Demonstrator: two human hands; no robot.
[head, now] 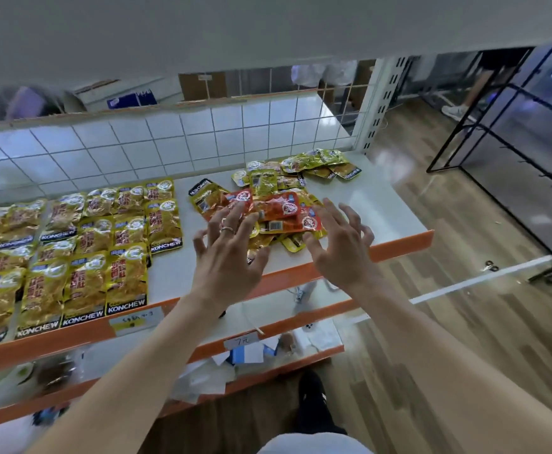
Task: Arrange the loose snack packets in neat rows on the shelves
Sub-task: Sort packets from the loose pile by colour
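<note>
Your fingers [235, 213] on both hands are spread and nearly straight, gripping nothing. The left hand [227, 257] hovers over the near edge of the loose pile [278, 208], and the right hand [343, 253] hangs over its right flank. Whether any fingertip actually rests on a packet, you cannot tell. That pile, red packets lying on yellow ones, sits on the right part of the shelf [389, 204], apart from the neat rows [97, 244] of yellow packets on the left. You appear to be at the gathering step, so the next move calls for closing on 1 or 2 packets, turning them label-up and laying them flush beside the last row. Your hands hide the pile's near packets, the rows run off the left edge, and the lower shelves [317, 317] are too blurred to read.
</note>
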